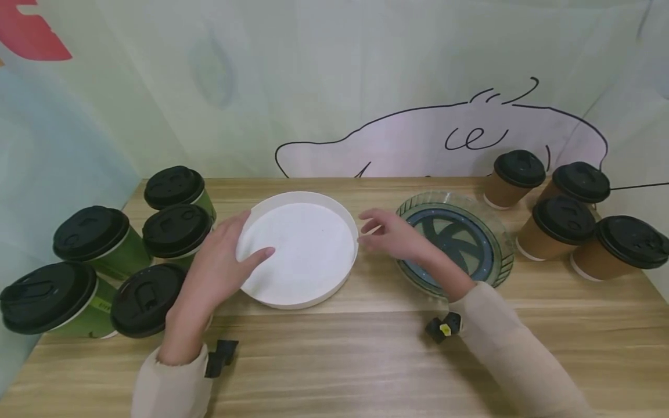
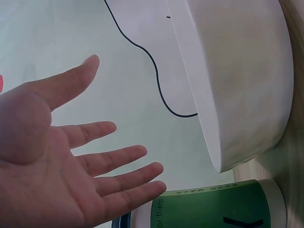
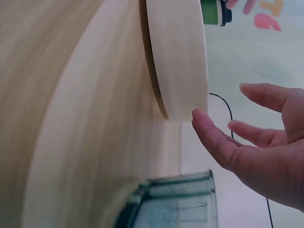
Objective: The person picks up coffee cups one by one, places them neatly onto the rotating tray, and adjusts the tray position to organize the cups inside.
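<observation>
A round white tray (image 1: 300, 252) with a low wall lies on the wooden table. My left hand (image 1: 222, 261), fingers spread and thumb apart, hovers by its left rim; the left wrist view shows the palm (image 2: 52, 185) with nothing in it and a gap to the tray wall (image 2: 251, 85). At the other side, my right hand (image 1: 389, 234) has loosely bent fingers near the right rim and holds nothing. In the right wrist view one fingertip (image 3: 199, 116) overlaps the edge of the tray. A round greenish glass dish (image 1: 507, 264) stands partly under my right forearm.
Several green paper cups (image 1: 128, 252) with black lids crowd the left side, close to my left hand and wrist. Several brown cups (image 1: 543, 238) with black lids stand at the right, beyond the glass dish. A printed cloth backdrop (image 1: 324, 87) rises behind the table's far edge.
</observation>
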{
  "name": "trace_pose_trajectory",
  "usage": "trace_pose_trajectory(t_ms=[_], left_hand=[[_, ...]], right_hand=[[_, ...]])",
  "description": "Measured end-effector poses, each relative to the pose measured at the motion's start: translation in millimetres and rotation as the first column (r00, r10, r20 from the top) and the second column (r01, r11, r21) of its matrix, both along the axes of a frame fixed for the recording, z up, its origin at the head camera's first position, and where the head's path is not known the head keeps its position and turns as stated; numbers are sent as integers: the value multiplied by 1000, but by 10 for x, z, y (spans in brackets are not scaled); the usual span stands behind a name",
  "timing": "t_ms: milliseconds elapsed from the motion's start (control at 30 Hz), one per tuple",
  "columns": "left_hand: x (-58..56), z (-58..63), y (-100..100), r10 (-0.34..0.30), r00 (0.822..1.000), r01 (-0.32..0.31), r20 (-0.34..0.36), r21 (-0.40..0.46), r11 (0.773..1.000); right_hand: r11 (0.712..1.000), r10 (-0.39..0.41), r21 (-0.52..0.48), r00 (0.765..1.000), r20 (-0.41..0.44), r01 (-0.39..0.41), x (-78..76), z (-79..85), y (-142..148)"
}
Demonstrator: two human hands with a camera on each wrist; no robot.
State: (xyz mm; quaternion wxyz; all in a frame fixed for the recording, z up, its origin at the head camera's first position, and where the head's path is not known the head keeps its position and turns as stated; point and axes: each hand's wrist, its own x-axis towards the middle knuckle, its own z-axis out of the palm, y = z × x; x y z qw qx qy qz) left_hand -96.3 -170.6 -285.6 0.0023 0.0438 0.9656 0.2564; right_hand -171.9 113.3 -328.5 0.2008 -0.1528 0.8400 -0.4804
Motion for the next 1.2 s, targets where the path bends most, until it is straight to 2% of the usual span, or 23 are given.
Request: trace_pose_trajectory(t_ms=[167,400,700,933,1200], left_hand=[[21,23,-11,1,1000,-1,-12,8,1000],[65,90,-52,0,999,1,-46,26,1000],[165,206,-102,16,997,-14,-71,24,1000],[266,272,-122,29,992,-24,-127,43,999],[412,308,-273,78,982,-71,-174,47,996]], right_hand=[[999,-36,-34,998,56,38,31,-32,-78],[993,-65,-87,990,124,76,13,-164,-151],[984,-85,-145,985,150,107,31,-192,-165],[980,-88,-164,982,168,116,35,-201,-166],[979,-96,-162,979,180,126,29,-196,-173]])
